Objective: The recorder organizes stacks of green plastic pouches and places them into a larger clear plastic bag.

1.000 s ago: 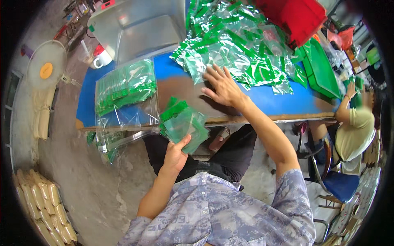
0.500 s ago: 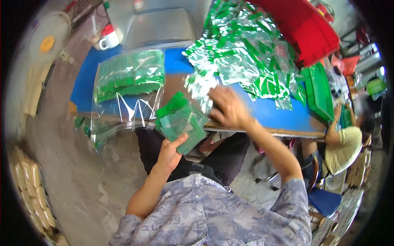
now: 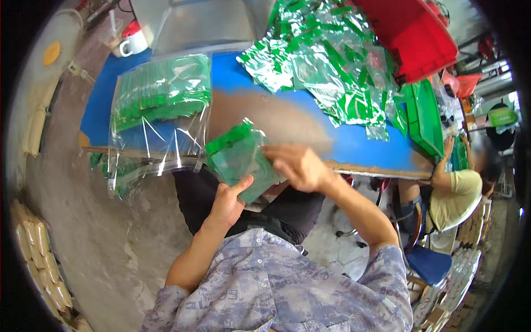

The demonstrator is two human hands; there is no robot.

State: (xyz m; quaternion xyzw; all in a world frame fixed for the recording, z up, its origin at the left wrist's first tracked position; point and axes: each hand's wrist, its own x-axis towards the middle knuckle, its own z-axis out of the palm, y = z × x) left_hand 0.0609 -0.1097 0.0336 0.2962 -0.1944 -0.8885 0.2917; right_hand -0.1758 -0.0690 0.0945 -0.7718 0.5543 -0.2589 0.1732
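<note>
My left hand (image 3: 228,203) is closed around the lower corner of a small stack of clear plastic bags with green top bands (image 3: 239,159), thumb on top. It holds them at an angle above my lap, by the table's front edge. At the stack's right edge is my right hand (image 3: 303,169), with its fingers bent and pressed together against the bags, slightly blurred. The thumb side is partly hidden. To the left, a large clear bag (image 3: 157,133) lies over the table edge, with rows of similar green-banded bags (image 3: 168,83) inside.
A loose heap of green-and-clear bags (image 3: 326,66) covers the back right of the blue table (image 3: 357,149). Behind it stands a red bin (image 3: 415,39), with a green tray (image 3: 425,119) beside it. A mug (image 3: 134,41) stands back left. Another person (image 3: 456,193) sits at right.
My right hand has come off the table to the stack's edge. The shiny bags that lay just behind the stack are gone from that spot. The view has shifted slightly.
</note>
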